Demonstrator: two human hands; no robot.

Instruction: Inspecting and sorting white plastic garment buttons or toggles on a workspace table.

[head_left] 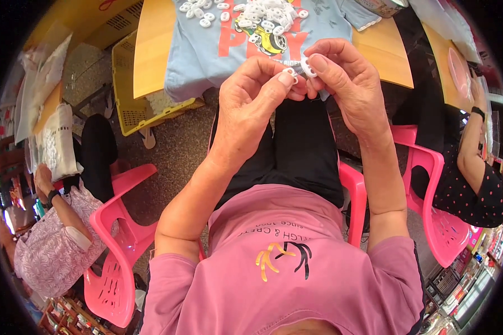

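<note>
1. The left hand (251,92) pinched a small white plastic piece (290,71) between thumb and forefinger, just below the near edge of the desk (151,50).
2. The right hand (346,78) gripped a round white piece (307,67), touching the left hand's piece.
3. On the desk lay a light blue shirt (207,56), with a heap of white pieces (262,14) on top.
4. Pink chairs (117,234) stood on either side, below the desk.
</note>
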